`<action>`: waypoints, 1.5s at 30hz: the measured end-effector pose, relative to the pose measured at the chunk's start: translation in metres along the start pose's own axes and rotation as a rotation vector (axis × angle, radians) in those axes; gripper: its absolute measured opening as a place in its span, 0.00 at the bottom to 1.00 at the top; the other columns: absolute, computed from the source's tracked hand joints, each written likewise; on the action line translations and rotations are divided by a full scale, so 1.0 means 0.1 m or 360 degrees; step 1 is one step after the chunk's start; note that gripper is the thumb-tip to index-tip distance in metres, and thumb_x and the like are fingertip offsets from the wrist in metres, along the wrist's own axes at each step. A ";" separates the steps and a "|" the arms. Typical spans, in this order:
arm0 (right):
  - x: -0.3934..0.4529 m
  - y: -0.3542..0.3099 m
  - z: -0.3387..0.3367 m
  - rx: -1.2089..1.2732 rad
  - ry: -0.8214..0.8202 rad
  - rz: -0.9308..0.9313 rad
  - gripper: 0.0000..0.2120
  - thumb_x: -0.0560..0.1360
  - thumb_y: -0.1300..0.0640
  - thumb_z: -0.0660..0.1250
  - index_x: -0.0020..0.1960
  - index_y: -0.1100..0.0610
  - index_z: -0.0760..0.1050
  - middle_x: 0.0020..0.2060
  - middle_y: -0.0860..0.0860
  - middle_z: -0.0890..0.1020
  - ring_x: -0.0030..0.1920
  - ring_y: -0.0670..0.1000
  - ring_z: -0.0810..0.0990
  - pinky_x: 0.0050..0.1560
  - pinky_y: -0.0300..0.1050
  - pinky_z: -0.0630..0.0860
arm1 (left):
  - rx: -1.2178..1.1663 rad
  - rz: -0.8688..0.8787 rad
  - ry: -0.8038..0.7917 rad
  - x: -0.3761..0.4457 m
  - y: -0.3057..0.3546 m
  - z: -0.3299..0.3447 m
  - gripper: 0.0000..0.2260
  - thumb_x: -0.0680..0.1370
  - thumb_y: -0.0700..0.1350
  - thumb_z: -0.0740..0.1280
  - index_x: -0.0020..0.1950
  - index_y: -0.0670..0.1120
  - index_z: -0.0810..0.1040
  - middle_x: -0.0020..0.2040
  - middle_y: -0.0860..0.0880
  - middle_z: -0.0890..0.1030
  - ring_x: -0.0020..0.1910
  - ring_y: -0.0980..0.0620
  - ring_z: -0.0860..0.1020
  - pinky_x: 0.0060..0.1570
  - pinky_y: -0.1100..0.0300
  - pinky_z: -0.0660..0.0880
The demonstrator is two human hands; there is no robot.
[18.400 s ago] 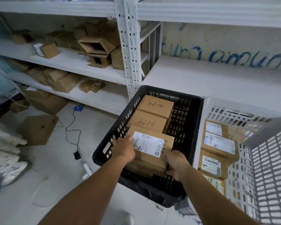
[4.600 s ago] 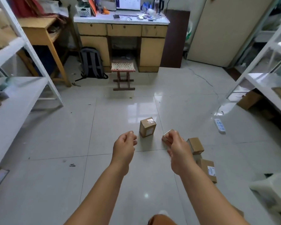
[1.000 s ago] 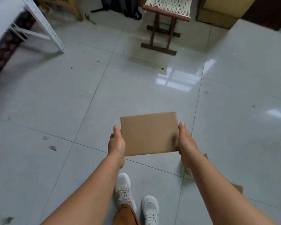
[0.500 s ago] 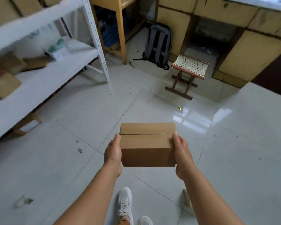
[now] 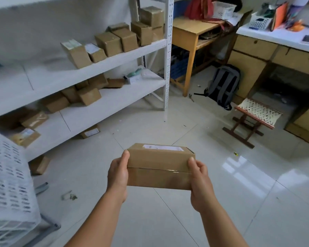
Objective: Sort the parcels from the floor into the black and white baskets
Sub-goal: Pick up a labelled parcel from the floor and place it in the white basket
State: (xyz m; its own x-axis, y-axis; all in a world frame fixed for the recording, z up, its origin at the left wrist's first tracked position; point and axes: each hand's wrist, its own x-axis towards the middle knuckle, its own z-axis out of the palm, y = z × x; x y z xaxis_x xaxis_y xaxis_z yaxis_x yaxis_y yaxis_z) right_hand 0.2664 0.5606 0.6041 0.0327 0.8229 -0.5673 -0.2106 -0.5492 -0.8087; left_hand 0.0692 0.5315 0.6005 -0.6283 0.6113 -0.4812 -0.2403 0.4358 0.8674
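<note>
Left hand (image 5: 117, 172) and right hand (image 5: 199, 177) clamping opposite ends of flat brown cardboard parcel (image 5: 160, 169), fingers curling round edges, holding it level above tiled floor, white label facing away. White perforated plastic basket (image 5: 9, 189) sitting near left; two-handed hold likely steadying carry there.

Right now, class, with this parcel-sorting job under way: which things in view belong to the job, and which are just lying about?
Belonging to the job:
cardboard parcel, label on top, gripped by the left hand and right hand
white basket, at the left edge

Just lying about:
grey backpack on the floor
woven stool
wooden table
boxes on the shelf
</note>
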 end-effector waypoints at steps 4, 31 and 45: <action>-0.24 -0.01 0.47 -0.0013 -0.0159 -0.0092 0.10 0.79 0.49 0.63 0.59 0.49 0.70 0.55 0.48 0.78 0.49 0.45 0.77 0.42 0.42 0.73 | -0.0226 0.0056 0.0070 0.01 0.13 -0.53 0.13 0.77 0.59 0.63 0.49 0.49 0.75 0.53 0.47 0.79 0.53 0.46 0.78 0.51 0.51 0.74; -2.57 0.89 4.47 -0.0322 -0.0932 -0.0475 0.19 0.82 0.51 0.56 0.72 0.44 0.65 0.63 0.48 0.75 0.58 0.47 0.74 0.49 0.39 0.68 | -0.0631 0.0581 0.0736 0.16 1.09 -4.97 0.09 0.80 0.50 0.62 0.59 0.54 0.77 0.50 0.54 0.79 0.48 0.56 0.77 0.49 0.57 0.73; -2.50 1.71 5.84 -0.0559 -0.1084 -0.0132 0.22 0.82 0.50 0.54 0.75 0.46 0.57 0.67 0.53 0.71 0.64 0.55 0.72 0.65 0.54 0.70 | -0.0333 0.0437 0.0943 1.01 1.29 -6.13 0.10 0.81 0.51 0.60 0.61 0.53 0.75 0.47 0.53 0.78 0.45 0.54 0.75 0.40 0.61 0.72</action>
State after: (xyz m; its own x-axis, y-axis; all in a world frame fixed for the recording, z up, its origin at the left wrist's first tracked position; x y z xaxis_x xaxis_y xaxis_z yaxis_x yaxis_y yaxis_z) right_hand -0.3487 0.3466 0.6987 -0.5979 0.7090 -0.3740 0.0926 -0.4024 -0.9108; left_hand -0.4783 0.2446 0.7414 -0.9713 0.1910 -0.1415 -0.1150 0.1434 0.9830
